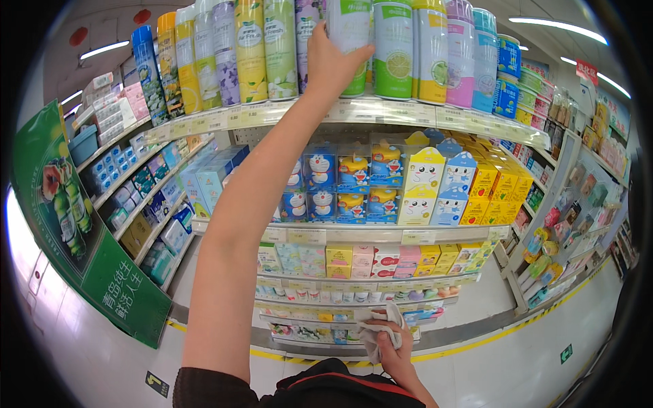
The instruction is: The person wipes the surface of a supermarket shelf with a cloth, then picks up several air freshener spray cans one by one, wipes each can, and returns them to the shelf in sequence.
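Note:
My left hand point(331, 66) reaches up to the top shelf, fingers and thumb around a white and green air freshener can point(351, 23). The can stands in the row, its base at the shelf edge, and its top runs out of the picture. Right of it is a green and white can with a lime picture point(393, 56); a purple floral can point(304, 46) is partly hidden behind my fingers. Low in front of my body, my right hand point(397, 349) grips a crumpled greyish-white cloth point(378, 331).
The top shelf's front edge point(382, 110) carries price tags. Below, boxed goods such as cartoon-figure packs point(320, 171) and yellow cartons point(492, 183) fill the shelves. A green advertising panel point(127, 301) stands at left, a hanging-goods rack point(566, 219) at right. Yellow-striped tape point(459, 352) crosses the floor.

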The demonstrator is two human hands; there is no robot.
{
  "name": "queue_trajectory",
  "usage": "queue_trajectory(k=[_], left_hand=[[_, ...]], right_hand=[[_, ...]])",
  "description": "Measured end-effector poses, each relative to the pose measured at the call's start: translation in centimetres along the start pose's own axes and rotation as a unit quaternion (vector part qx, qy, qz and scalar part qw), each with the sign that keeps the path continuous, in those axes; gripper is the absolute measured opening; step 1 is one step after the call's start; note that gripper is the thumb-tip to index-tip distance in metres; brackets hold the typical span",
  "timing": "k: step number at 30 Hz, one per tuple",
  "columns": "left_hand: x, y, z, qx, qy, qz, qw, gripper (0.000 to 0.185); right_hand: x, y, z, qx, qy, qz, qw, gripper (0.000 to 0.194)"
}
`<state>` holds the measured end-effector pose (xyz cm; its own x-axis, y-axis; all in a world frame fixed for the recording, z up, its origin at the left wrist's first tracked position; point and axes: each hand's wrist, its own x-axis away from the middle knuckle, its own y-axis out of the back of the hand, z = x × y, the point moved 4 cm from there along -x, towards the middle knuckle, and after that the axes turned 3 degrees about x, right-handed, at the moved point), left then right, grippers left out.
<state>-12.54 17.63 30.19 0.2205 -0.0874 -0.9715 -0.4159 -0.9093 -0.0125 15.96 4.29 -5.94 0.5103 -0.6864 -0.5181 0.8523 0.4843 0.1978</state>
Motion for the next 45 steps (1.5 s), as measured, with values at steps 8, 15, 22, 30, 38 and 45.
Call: queue_trajectory(k=[8, 15, 22, 30, 38, 45], left_hand=[[0.6, -0.6, 0.3, -0.178, 0.087, 0.227, 0.953, 0.063], [0.0, -2.7, 0.7, -0.372, 0.008, 0.321, 0.871, 0.033], [-2.8, -6.7, 3.5, -0.379, 0.159, 0.378, 0.83, 0.03], [-4.4, -11.2, 11.3, -0.214, 0.294, 0.433, 0.825, 0.02], [-4.0, -13.1, 17.2, -0.147, 0.157, 0.505, 0.836, 0.027], [-4.6, -11.4, 12.2, -0.229, 0.169, 0.406, 0.869, 0.043]], right_hand=[[0.9, 0.7, -1.9, 0.006, -0.02, 0.013, 1.0, 0.025], [0.5, 0.4, -3.4, 0.012, -0.028, 0.079, 0.996, 0.025], [0.4, 1.3, -5.0, -0.013, -0.068, 0.066, 0.995, 0.025], [0.6, 2.4, -7.3, -0.028, -0.099, 0.014, 0.995, 0.024], [-0.3, 0.9, -9.3, -0.024, -0.162, 0.06, 0.985, 0.029], [-0.7, 0.5, -8.6, -0.031, -0.188, 0.096, 0.977, 0.026]])
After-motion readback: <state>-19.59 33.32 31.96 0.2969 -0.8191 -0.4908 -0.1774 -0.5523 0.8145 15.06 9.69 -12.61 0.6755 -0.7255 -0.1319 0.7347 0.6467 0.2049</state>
